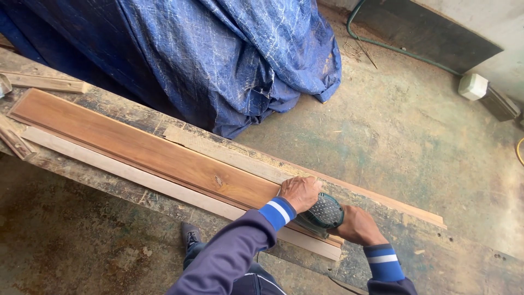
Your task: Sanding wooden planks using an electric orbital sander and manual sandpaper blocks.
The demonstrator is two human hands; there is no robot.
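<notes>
A long reddish-brown plank [136, 146] lies along a worn wooden workbench [469, 262], with a paler wooden strip [98, 159] beside its near edge. A green power sander [325, 213] with a dotted top sits on the plank's right end. My left hand [299, 192] presses down on the sander's front, fingers touching the plank. My right hand [357, 225] grips the sander's rear. Both sleeves are dark with blue and white cuffs.
A blue tarp [218, 54] covers a bulky heap behind the bench. A green hose [393, 46], a white box [472, 86] and a dark board [431, 30] are on the concrete floor at the back right. Wood offcuts [43, 82] lie at the bench's left end. My shoe [190, 236] shows below.
</notes>
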